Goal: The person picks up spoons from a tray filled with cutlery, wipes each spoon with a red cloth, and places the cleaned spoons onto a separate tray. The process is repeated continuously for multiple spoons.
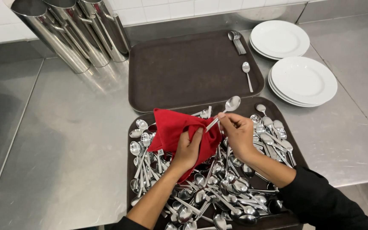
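My left hand [187, 149] grips a red cloth [171, 127] over the near brown tray [292, 142], which is heaped with several steel spoons [226, 187]. My right hand [237, 133] pinches the handle of one spoon [231, 104], whose bowl points up and away while the handle end runs into the cloth. Both hands hover just above the spoon pile.
A second brown tray [184, 68] lies behind, holding one spoon [246, 72] and a few forks [237, 40] at its far right. Two stacks of white plates [303, 79] [280, 38] sit to the right. Tall steel canisters [71, 32] stand at the back left on the steel counter [64, 127].
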